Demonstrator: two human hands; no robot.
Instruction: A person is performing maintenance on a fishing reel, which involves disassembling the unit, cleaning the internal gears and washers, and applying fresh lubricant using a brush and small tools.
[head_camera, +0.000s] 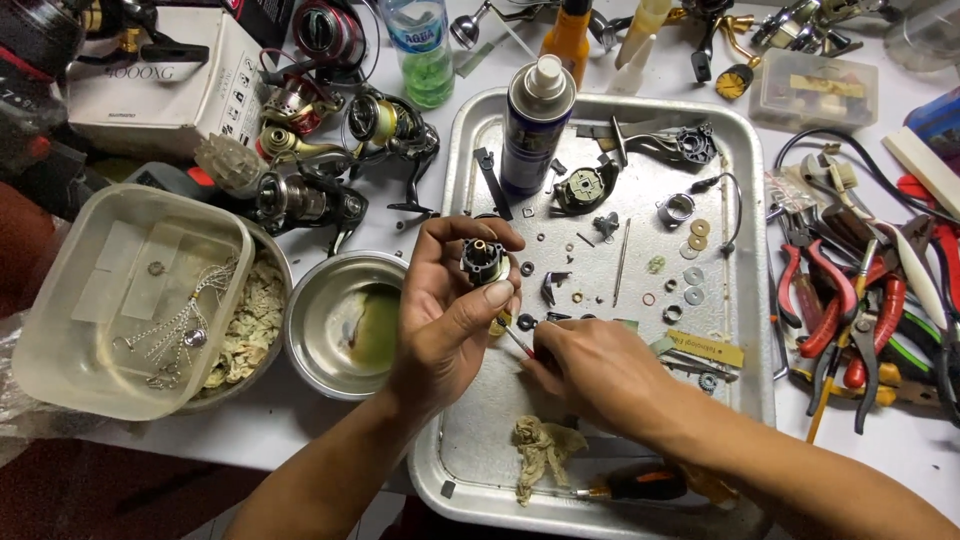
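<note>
My left hand (447, 305) holds a small black reel part with a brass centre (483, 260) between thumb and fingers, over the left side of a metal tray (745, 300). My right hand (590, 370) rests low on the tray, pinching a thin red-handled tool (519, 343) whose tip points up toward the part. Small washers, rings and black reel pieces (690, 250) lie scattered on the tray beyond both hands. A spray can (533, 125) stands at the tray's far left. A dirty rag (540, 450) and an orange-handled screwdriver (640, 485) lie at the near edge.
A steel bowl (345, 325) with greenish liquid sits left of the tray. Further left a plastic tub (120, 300) holds wire pieces. Several fishing reels (330, 150), a white box (160, 85) and bottles (425, 50) crowd the back. Red-handled pliers and cutters (850, 310) lie at the right.
</note>
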